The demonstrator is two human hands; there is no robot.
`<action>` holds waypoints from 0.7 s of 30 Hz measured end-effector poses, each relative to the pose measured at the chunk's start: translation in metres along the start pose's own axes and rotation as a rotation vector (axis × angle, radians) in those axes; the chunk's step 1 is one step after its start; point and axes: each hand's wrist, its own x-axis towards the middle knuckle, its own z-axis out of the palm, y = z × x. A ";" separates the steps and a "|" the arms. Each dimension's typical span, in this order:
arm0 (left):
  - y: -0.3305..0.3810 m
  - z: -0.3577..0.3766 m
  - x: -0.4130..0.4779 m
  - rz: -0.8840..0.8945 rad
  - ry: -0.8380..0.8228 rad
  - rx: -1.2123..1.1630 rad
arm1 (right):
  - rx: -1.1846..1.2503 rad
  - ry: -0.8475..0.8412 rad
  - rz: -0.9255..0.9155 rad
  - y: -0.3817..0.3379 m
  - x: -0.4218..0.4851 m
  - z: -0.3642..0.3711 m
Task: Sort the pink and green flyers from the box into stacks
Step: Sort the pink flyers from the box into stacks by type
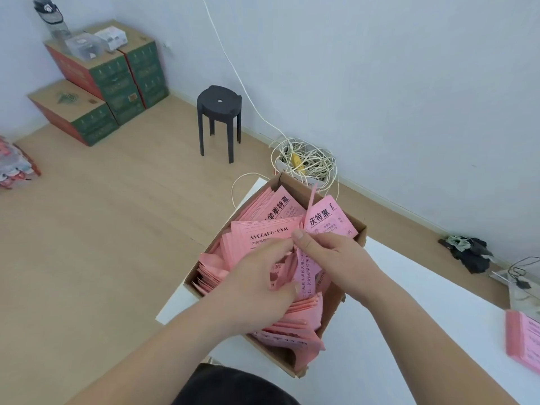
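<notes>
- right hand (331, 258) pinched the top edge of an upright bundle of pink flyers (306, 270), thumb on the near side
- left hand (257, 277) gripped the same bundle lower down, fingers curled in, thumb pressed on its near face
- both hands sat inside the cardboard box (360, 229); loose pink sheets filled it, some fanned above the rim
- box stood on the white table (409, 311), left wall close along the table's left edge
- bare tabletop lay right of the box, up to 1 pink stack (523, 340) at the right frame edge
- cable coil (304, 162) sat just past the box's far corner
- black stool (219, 118) stood further back on open wood floor (117, 229)
</notes>
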 end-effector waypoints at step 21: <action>-0.012 -0.029 0.001 -0.390 0.327 -0.658 | -0.070 0.114 0.095 -0.010 -0.002 0.012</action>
